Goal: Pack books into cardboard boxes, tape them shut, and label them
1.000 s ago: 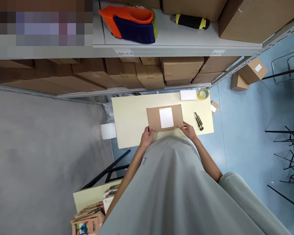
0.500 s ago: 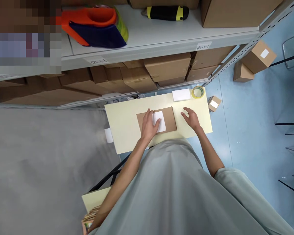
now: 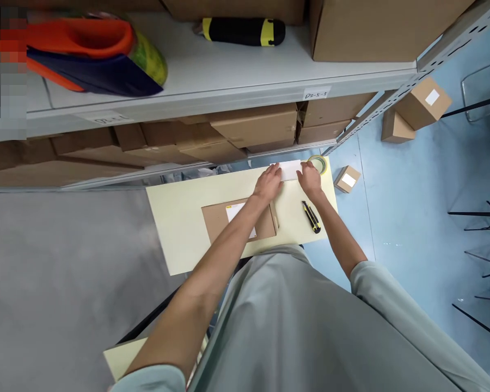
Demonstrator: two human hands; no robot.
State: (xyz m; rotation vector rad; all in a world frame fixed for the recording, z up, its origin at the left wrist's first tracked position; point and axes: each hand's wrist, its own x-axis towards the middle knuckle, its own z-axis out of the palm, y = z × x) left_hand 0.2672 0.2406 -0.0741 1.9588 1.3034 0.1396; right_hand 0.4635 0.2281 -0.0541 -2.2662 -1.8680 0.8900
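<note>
A flat white stack point(image 3: 289, 170) lies near the far edge of the cream table point(image 3: 179, 223). My left hand point(image 3: 268, 183) holds its left end, and my right hand point(image 3: 309, 178) has its fingers closed at its right end. Below my left hand is a flat brown cardboard box point(image 3: 217, 220) with a white label point(image 3: 233, 210), partly covered by my left forearm. A yellow tape roll point(image 3: 319, 163) sits just beyond my right hand. On the table's right part lies a black and yellow utility knife point(image 3: 311, 217).
Beyond the table stands a metal shelf point(image 3: 245, 90) with cardboard boxes, an orange and blue object point(image 3: 93, 54) and another black and yellow knife point(image 3: 243, 31). A small labelled box point(image 3: 347, 179) rests on the floor at right, with two larger boxes farther off.
Both hands have moved to the white stack, my left one leaving the cardboard box's label. The knife on the table now shows. The camera view has shifted.
</note>
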